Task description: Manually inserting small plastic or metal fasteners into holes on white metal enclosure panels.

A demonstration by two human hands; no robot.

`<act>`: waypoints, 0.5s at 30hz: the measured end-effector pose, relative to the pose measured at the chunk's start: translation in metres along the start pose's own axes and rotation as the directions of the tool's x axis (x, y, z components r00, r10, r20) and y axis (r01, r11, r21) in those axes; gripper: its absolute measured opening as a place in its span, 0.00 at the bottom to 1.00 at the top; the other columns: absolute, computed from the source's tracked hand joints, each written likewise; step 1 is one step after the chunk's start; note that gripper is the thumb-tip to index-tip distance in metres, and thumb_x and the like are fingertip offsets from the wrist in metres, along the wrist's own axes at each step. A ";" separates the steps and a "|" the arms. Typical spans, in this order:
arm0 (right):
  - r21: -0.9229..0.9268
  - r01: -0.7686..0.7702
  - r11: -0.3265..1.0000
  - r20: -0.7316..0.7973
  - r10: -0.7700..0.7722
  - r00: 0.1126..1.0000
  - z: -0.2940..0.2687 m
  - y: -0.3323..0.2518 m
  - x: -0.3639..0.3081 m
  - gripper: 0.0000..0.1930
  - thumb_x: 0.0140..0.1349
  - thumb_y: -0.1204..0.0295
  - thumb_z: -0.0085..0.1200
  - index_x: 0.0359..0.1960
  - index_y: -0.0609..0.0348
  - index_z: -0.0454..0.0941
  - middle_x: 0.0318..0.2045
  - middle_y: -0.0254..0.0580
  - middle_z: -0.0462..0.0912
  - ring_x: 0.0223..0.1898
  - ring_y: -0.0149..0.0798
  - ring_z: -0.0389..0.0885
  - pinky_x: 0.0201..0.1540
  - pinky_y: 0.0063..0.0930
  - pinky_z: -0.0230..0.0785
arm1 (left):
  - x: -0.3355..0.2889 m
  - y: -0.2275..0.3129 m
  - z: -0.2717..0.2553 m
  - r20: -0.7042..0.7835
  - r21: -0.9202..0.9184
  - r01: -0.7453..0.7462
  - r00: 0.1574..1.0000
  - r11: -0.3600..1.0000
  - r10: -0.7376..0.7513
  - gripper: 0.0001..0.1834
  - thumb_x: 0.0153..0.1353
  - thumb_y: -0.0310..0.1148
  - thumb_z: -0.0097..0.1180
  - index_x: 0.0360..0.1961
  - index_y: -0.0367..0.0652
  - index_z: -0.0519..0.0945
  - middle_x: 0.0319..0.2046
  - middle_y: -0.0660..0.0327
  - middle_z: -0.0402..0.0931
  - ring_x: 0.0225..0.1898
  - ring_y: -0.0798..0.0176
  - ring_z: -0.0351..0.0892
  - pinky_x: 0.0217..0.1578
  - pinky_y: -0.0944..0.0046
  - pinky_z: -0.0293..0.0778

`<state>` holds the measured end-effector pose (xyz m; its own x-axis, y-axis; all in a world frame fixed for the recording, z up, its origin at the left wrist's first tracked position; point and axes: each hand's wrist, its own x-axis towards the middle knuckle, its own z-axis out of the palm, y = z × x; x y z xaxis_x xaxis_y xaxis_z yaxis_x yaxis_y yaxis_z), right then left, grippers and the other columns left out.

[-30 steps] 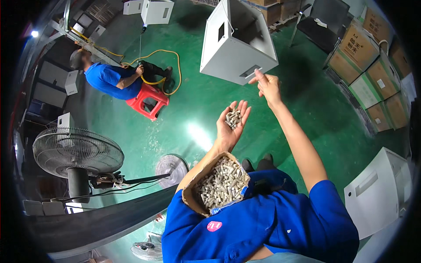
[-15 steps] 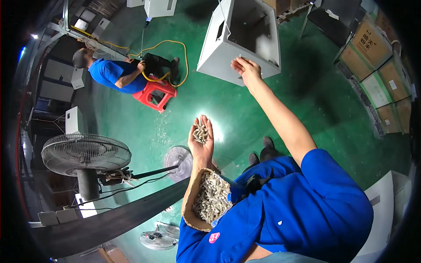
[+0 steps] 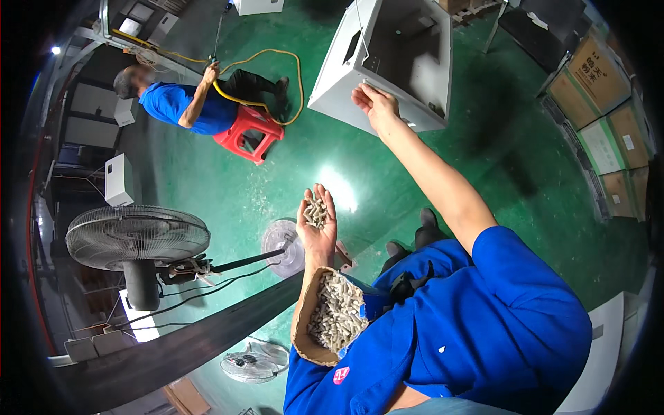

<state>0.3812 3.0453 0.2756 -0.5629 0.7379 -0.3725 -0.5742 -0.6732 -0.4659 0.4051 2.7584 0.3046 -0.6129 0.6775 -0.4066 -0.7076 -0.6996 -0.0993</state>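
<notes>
My left hand (image 3: 318,236) is palm up and cupped around a small heap of short, pale plug-like pieces (image 3: 316,213). In the crook of that arm, against my blue shirt, rests a cut-open cardboard box (image 3: 302,330) full of the same pieces (image 3: 336,311). My right hand (image 3: 374,104) is stretched forward at the lower edge of a light grey metal cabinet (image 3: 339,86). Its thumb and fingertips are pinched together; whatever is between them is too small to make out. The cabinet's open side shows a dark interior, and a thin wire hook reaches its top edge.
A person (image 3: 187,107) in blue sits on a red stool (image 3: 250,131), holding a tool with a yellow hose (image 3: 300,76). A large black fan (image 3: 138,238) stands at left, another fan (image 3: 252,363) below it. Cartons (image 3: 595,76) are stacked at right beside a dark chair (image 3: 529,34).
My right hand has shifted slightly left and up along the cabinet. The seated person has raised the tool hand. My left hand and the box stay nearly the same.
</notes>
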 end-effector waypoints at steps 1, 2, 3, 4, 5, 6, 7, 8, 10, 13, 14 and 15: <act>0.025 0.012 1.000 -0.022 -0.011 1.000 0.001 0.001 -0.003 0.05 0.58 0.79 0.56 0.34 0.68 0.77 0.29 0.46 0.80 0.31 0.41 0.82 0.36 0.34 0.81 | -0.001 0.000 -0.001 -0.006 0.004 -0.002 1.000 1.000 0.002 0.12 0.65 0.30 0.43 0.47 0.37 0.74 0.50 0.48 0.73 0.55 0.49 0.71 0.57 0.48 0.69; 0.050 0.024 0.998 -0.044 -0.022 0.999 0.001 0.001 -0.006 0.05 0.58 0.79 0.56 0.34 0.68 0.77 0.29 0.45 0.80 0.30 0.40 0.82 0.36 0.34 0.81 | -0.001 0.000 -0.002 -0.013 0.005 -0.008 1.000 1.000 0.008 0.12 0.65 0.30 0.43 0.46 0.37 0.74 0.50 0.48 0.73 0.55 0.49 0.71 0.57 0.48 0.69; 0.057 0.029 0.998 -0.038 -0.027 0.999 0.001 0.000 -0.010 0.05 0.58 0.79 0.56 0.34 0.68 0.76 0.29 0.45 0.80 0.30 0.40 0.82 0.35 0.33 0.81 | -0.002 -0.001 -0.001 -0.021 0.006 -0.014 1.000 1.000 0.014 0.12 0.65 0.30 0.43 0.46 0.37 0.74 0.50 0.48 0.74 0.55 0.49 0.72 0.57 0.48 0.69; 0.065 0.038 0.997 -0.031 -0.036 0.999 0.000 -0.002 -0.012 0.05 0.58 0.78 0.57 0.33 0.68 0.76 0.28 0.45 0.79 0.30 0.40 0.82 0.35 0.33 0.81 | -0.001 -0.002 -0.001 -0.026 0.008 -0.016 1.000 1.000 0.016 0.12 0.65 0.30 0.43 0.46 0.37 0.74 0.50 0.48 0.74 0.55 0.49 0.72 0.57 0.48 0.69; 0.072 0.047 0.996 -0.024 -0.046 0.999 -0.001 -0.004 -0.014 0.05 0.57 0.78 0.57 0.33 0.68 0.76 0.28 0.45 0.79 0.30 0.40 0.82 0.34 0.33 0.82 | -0.002 -0.003 0.000 -0.029 0.014 -0.017 0.999 1.000 0.017 0.12 0.65 0.29 0.43 0.46 0.37 0.74 0.50 0.48 0.74 0.55 0.49 0.72 0.57 0.48 0.69; 0.073 0.046 0.996 -0.041 -0.043 0.998 -0.001 -0.004 -0.016 0.05 0.57 0.78 0.57 0.33 0.68 0.76 0.28 0.45 0.79 0.29 0.40 0.82 0.35 0.33 0.82 | -0.002 -0.004 0.000 -0.032 0.019 -0.018 0.999 1.000 0.018 0.12 0.65 0.29 0.43 0.46 0.37 0.74 0.50 0.48 0.74 0.55 0.49 0.72 0.57 0.48 0.69; 0.074 0.047 0.996 -0.059 -0.042 0.997 0.002 -0.005 -0.019 0.05 0.58 0.78 0.57 0.32 0.68 0.76 0.28 0.46 0.79 0.29 0.40 0.82 0.35 0.33 0.82 | -0.001 -0.005 0.001 -0.034 0.025 -0.016 0.999 1.000 0.017 0.12 0.65 0.29 0.43 0.46 0.37 0.74 0.49 0.48 0.74 0.55 0.49 0.72 0.57 0.48 0.70; 0.076 0.048 0.996 -0.077 -0.042 0.996 0.004 -0.005 -0.021 0.05 0.58 0.77 0.57 0.32 0.68 0.76 0.28 0.46 0.79 0.29 0.40 0.82 0.35 0.33 0.82 | 0.000 -0.005 0.001 -0.035 0.022 -0.008 0.999 1.000 0.009 0.12 0.66 0.29 0.43 0.46 0.37 0.74 0.50 0.48 0.74 0.55 0.49 0.72 0.57 0.48 0.70; 0.097 0.050 0.994 -0.080 -0.043 0.996 0.006 -0.007 -0.026 0.06 0.58 0.77 0.57 0.32 0.69 0.75 0.28 0.46 0.79 0.30 0.40 0.82 0.36 0.33 0.82 | 0.004 -0.006 0.001 -0.037 0.019 0.006 0.999 1.000 -0.005 0.12 0.66 0.29 0.43 0.46 0.37 0.74 0.50 0.48 0.73 0.55 0.49 0.72 0.56 0.47 0.70; 0.127 0.063 0.990 -0.096 -0.051 0.994 0.003 -0.007 -0.028 0.06 0.59 0.77 0.56 0.33 0.68 0.75 0.29 0.47 0.79 0.30 0.40 0.82 0.37 0.33 0.82 | 0.008 -0.007 0.003 -0.022 -0.011 0.032 0.999 0.999 -0.033 0.13 0.66 0.29 0.42 0.47 0.36 0.73 0.51 0.48 0.72 0.56 0.48 0.71 0.57 0.47 0.69; 0.128 0.065 0.990 -0.110 -0.051 0.993 0.000 -0.007 -0.029 0.06 0.59 0.76 0.56 0.33 0.68 0.75 0.30 0.47 0.80 0.30 0.40 0.82 0.37 0.33 0.82 | 0.009 -0.008 0.004 -0.021 0.002 0.032 0.999 0.999 -0.032 0.13 0.66 0.29 0.42 0.47 0.36 0.73 0.52 0.48 0.72 0.56 0.48 0.70 0.58 0.46 0.68; 0.130 0.066 0.989 -0.123 -0.050 0.991 -0.003 -0.007 -0.029 0.06 0.60 0.76 0.55 0.34 0.68 0.75 0.30 0.47 0.80 0.30 0.40 0.82 0.37 0.33 0.81 | 0.010 -0.010 0.006 -0.020 0.015 0.032 0.999 0.999 -0.031 0.13 0.66 0.29 0.41 0.48 0.36 0.73 0.53 0.47 0.71 0.57 0.47 0.69 0.59 0.46 0.67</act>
<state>0.4035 3.0287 0.2876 -0.4558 0.7710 -0.4448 -0.6827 -0.6235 -0.3811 0.4037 2.7736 0.3071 -0.5831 0.6944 -0.4217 -0.7320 -0.6742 -0.0981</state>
